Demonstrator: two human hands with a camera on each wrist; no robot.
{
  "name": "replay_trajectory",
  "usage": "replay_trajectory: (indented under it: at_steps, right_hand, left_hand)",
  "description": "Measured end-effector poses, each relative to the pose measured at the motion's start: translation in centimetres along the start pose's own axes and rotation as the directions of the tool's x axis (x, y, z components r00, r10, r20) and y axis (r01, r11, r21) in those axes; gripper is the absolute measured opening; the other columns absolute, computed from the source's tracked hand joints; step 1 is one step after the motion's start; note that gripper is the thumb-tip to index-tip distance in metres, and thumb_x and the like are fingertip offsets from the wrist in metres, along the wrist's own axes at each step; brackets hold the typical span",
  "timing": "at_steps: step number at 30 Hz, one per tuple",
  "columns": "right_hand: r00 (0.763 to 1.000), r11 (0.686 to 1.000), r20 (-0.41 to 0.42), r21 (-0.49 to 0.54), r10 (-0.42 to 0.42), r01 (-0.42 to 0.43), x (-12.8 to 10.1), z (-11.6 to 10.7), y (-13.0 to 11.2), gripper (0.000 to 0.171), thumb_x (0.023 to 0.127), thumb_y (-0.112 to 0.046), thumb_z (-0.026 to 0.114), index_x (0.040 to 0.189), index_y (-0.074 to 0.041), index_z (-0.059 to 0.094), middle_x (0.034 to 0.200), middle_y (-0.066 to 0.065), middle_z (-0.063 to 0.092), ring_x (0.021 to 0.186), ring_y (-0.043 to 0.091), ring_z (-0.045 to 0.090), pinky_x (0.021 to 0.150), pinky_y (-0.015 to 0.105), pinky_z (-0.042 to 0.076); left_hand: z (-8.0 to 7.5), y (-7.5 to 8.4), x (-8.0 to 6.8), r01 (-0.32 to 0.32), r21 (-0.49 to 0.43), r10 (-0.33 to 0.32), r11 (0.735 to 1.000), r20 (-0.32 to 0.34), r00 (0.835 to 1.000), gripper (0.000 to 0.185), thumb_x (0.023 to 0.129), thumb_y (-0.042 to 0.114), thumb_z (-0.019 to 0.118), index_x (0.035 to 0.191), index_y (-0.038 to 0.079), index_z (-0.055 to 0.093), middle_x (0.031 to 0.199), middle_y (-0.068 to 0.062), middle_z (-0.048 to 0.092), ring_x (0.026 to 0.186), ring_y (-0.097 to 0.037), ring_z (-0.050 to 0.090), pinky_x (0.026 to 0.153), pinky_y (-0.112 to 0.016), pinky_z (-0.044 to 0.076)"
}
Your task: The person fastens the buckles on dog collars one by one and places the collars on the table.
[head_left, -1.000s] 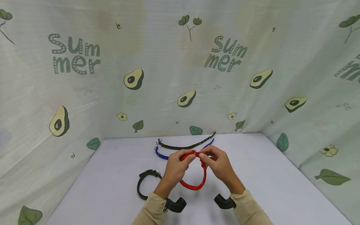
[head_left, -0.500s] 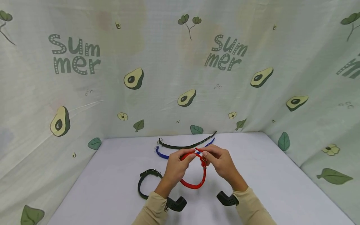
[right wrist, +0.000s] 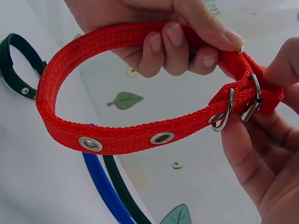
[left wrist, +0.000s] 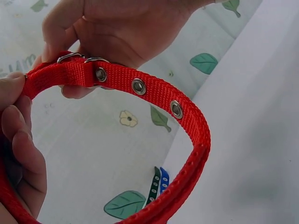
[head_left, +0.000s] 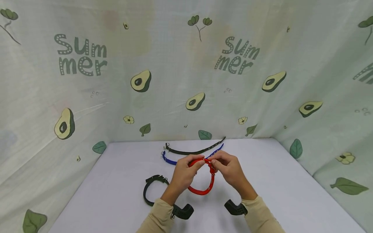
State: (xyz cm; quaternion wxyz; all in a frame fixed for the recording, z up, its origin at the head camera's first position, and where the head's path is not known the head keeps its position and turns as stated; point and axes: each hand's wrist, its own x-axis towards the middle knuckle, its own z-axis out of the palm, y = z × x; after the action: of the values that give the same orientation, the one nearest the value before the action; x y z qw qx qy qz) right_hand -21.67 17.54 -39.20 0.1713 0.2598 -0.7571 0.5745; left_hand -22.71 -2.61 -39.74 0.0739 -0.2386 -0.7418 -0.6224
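Spanning both hands, a red collar point(head_left: 201, 193) is held as a loop over the white table point(head_left: 271, 184). Viewed from the head, its band is pinched at eleven o'clock by the left hand point(head_left: 184, 171) and, beside the metal buckle point(right wrist: 252, 109), at one o'clock by the right hand point(head_left: 228, 170). A blue collar point(head_left: 169, 161) and a long dark collar point(head_left: 189, 153) are laid toward twelve o'clock, a looped dark collar point(head_left: 144, 191) toward nine.
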Motion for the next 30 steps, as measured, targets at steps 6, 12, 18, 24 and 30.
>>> replay_trajectory:
  at_steps: [6, 12, 18, 24, 30]
  right_hand:
    - [1.000, 0.999, 0.020, -0.045, 0.002, -0.001, -0.1, 0.2, 0.4, 0.016, 0.098, -0.007, 0.064, 0.108, -0.010, 0.076, 0.101, 0.007, 0.064, 0.081, 0.025, 0.063, 0.070, 0.032, 0.058]
    - [0.993, 0.994, -0.040, -0.026, 0.108, -0.109, -0.1, 1.0, 1.0, 0.020, 0.096, -0.019, 0.070, 0.114, -0.012, 0.068, 0.105, 0.006, 0.067, 0.088, 0.029, 0.065, 0.076, 0.032, 0.057]
    - [0.982, 0.984, -0.074, 0.039, 0.174, -0.171, 0.0, 2.3, 1.5, 0.028, 0.094, -0.021, 0.073, 0.118, -0.008, 0.066, 0.109, 0.009, 0.069, 0.097, 0.026, 0.068, 0.082, 0.030, 0.057]
    - [0.979, 0.981, -0.065, 0.023, 0.192, -0.191, -0.4, 3.5, 2.4, 0.032, 0.094, -0.012, 0.071, 0.126, -0.012, 0.068, 0.109, 0.012, 0.069, 0.091, 0.027, 0.068, 0.075, 0.031, 0.058]
    - [0.965, 0.971, -0.106, 0.020, 0.238, -0.237, -0.9, 4.2, 3.2, 0.026, 0.097, -0.006, 0.065, 0.120, -0.013, 0.073, 0.097, 0.018, 0.064, 0.081, 0.043, 0.062, 0.066, 0.031, 0.057]
  left_hand:
    - [0.3, -0.6, 0.0, 0.007, 0.026, -0.007, 1.000, -0.001, 1.000, 0.030, 0.096, 0.026, 0.070, 0.124, 0.013, 0.071, 0.102, -0.001, 0.067, 0.080, -0.022, 0.061, 0.066, -0.024, 0.054]
    - [0.5, -0.8, 0.1, 0.041, 0.025, -0.040, 0.999, -0.039, 0.998, 0.031, 0.095, 0.030, 0.071, 0.122, 0.014, 0.070, 0.100, -0.003, 0.067, 0.077, -0.017, 0.063, 0.067, -0.027, 0.056]
    - [0.4, -1.0, 0.3, 0.080, -0.063, -0.087, 0.995, -0.110, 0.990, 0.028, 0.096, 0.030, 0.070, 0.118, 0.012, 0.068, 0.090, -0.006, 0.066, 0.069, -0.017, 0.062, 0.063, -0.028, 0.056]
    - [0.5, -1.6, 0.3, 0.094, -0.160, -0.120, 0.983, -0.162, 0.980, 0.030, 0.097, 0.025, 0.068, 0.121, 0.006, 0.064, 0.090, -0.011, 0.066, 0.065, -0.017, 0.059, 0.063, -0.025, 0.054]
    - [0.9, -2.5, 0.0, 0.143, -0.170, -0.168, 0.975, -0.146, 0.975, 0.031, 0.098, 0.021, 0.067, 0.124, 0.004, 0.061, 0.091, -0.008, 0.067, 0.066, -0.017, 0.060, 0.063, -0.026, 0.054]
